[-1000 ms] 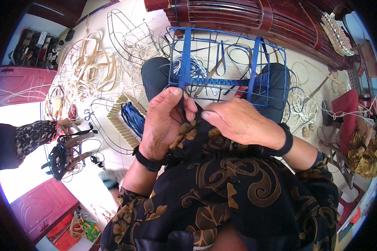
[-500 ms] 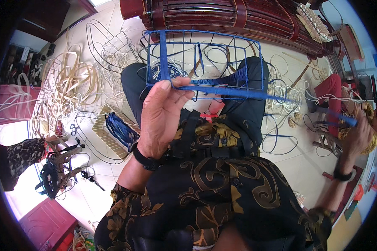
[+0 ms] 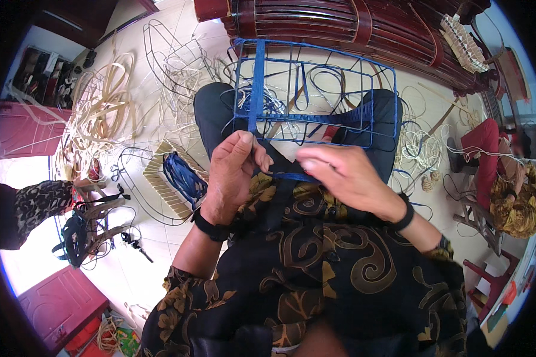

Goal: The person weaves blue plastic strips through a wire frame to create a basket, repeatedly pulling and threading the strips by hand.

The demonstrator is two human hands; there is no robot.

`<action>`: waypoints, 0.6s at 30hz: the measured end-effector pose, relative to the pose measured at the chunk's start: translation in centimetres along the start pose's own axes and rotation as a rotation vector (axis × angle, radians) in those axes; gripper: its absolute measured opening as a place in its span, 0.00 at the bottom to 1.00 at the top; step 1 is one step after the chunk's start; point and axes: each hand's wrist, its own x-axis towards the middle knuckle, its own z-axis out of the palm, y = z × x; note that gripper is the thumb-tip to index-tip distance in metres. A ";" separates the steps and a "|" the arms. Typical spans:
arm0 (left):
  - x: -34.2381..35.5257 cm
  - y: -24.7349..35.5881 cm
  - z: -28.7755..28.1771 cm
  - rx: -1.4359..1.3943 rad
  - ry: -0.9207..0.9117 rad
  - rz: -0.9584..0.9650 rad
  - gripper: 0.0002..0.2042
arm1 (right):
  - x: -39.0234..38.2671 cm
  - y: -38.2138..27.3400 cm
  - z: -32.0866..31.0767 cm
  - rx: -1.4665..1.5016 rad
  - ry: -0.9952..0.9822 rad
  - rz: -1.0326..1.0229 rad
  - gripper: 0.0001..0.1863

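Note:
A blue wire basket frame (image 3: 321,45) rests across my lap and legs. A wide blue strip (image 3: 256,83) runs down its left part, over the near rim. My left hand (image 3: 232,169) is closed in a pinch on the blue strip at the frame's near left corner. From its fingers a free length of the strip (image 3: 295,176) leads right and passes beneath my right hand (image 3: 354,181). That hand is closed on the strip, its fingers close to my left hand; its palm side is hidden. Woven blue strips (image 3: 339,115) line part of the frame.
Left of me lies a tan-edged basket (image 3: 167,187) with blue strips (image 3: 184,178) in it. Loose beige strips (image 3: 104,113) and bare wire frames (image 3: 161,47) litter the floor. A dark red slatted bench (image 3: 315,24) stands ahead. Another person (image 3: 488,154) sits at right, beside pale cord (image 3: 420,146).
My right hand has come in from far right to beside my left hand, and the strip is no longer stretched out. My left hand and the frame appear slightly further right and lower.

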 end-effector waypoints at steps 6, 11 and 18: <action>-1.7 -0.5 0.1 0.021 -0.026 0.000 0.11 | 5.4 0.8 3.4 0.016 -0.110 0.095 0.17; -1.5 -0.5 -0.5 0.183 -0.015 0.023 0.11 | 6.1 1.7 5.5 0.455 -0.062 0.189 0.15; -1.5 0.9 -0.8 0.514 -0.029 -0.012 0.10 | 5.8 1.5 6.3 0.550 0.036 0.308 0.12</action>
